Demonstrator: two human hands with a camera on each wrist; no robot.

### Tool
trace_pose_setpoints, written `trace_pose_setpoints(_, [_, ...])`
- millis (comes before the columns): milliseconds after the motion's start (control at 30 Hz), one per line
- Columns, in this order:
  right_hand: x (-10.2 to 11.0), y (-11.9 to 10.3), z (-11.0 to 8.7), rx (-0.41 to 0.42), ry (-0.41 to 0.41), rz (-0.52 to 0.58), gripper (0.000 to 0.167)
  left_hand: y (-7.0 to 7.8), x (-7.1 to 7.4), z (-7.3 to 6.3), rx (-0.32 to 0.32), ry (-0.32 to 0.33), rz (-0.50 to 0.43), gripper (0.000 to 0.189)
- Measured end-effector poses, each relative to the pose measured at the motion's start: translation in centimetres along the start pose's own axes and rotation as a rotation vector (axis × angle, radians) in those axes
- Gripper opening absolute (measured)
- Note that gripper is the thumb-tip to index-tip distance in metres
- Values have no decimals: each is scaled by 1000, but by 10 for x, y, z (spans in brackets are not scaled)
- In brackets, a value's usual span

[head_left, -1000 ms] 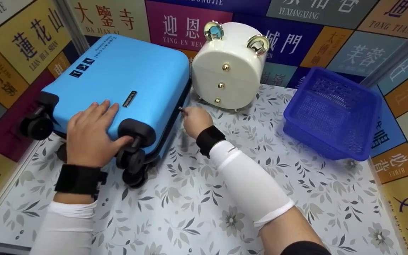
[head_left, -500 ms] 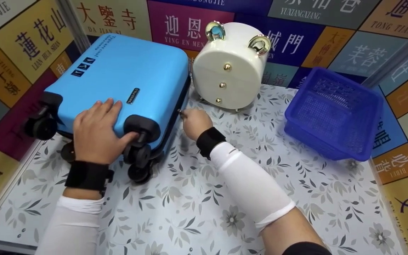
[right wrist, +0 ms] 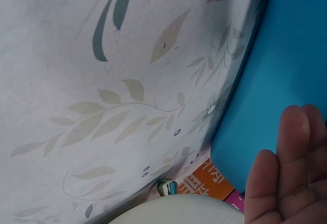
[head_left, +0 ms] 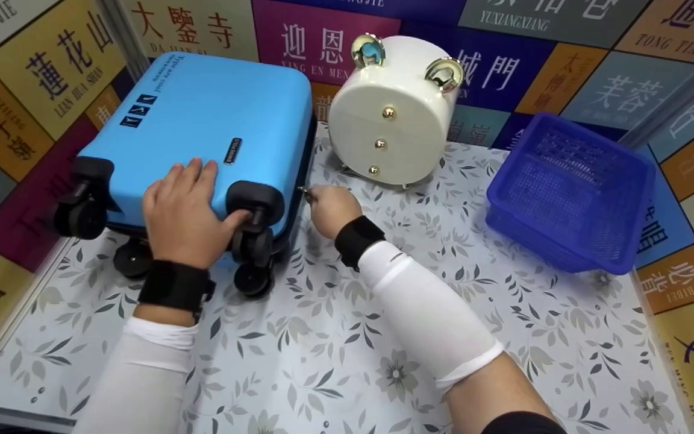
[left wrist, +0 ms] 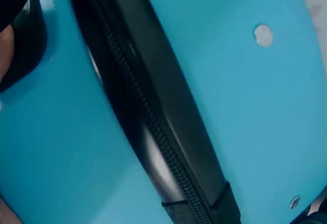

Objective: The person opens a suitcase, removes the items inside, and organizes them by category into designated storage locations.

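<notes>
A light blue hard-shell suitcase (head_left: 196,108) lies on its side, its black wheels (head_left: 253,280) toward me. My left hand (head_left: 187,214) rests on the near end of its top face, fingers stretched out and thumb against the black wheel mount (head_left: 255,202). On the suitcase's right side my right hand (head_left: 335,208) pinches a small metal zipper pull (head_left: 303,190) at the dark seam. The left wrist view looks at the wheel end, where a black zipper (left wrist: 148,116) runs between two blue shell halves. Fingers (right wrist: 294,157) of my right hand appear beside the blue shell in the right wrist view.
A cream round case (head_left: 383,129) with gold ears and knobs stands right behind my right hand. A blue plastic basket (head_left: 564,253) sits farther right. Printed panels enclose the back and sides of the table (head_left: 347,355), which has a leaf-patterned cover.
The suitcase has turned: its wheel end has swung right and slightly away, and its far end a little left. My left hand has moved right with it, while my right hand has barely moved.
</notes>
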State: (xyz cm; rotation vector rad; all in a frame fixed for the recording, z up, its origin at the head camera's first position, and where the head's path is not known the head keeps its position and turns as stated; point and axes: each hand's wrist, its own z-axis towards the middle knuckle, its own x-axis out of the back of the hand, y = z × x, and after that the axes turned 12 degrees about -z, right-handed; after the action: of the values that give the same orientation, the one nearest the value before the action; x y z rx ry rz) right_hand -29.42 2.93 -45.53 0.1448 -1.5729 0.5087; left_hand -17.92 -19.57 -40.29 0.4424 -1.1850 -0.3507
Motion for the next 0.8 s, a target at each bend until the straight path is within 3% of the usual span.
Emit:
trace_pose_setpoints(267, [0,2,-2,-14,-5,13,27,11,-9,10,49,-23,24,92])
trace_pose_setpoints(533, [-2,5,-5,-11,22,2,25,21,-17,19,98,-10,41,92])
trace_pose_setpoints(800, [-2,6,-6,-37,-9,26,24,28,-24,26,119,11,56,93])
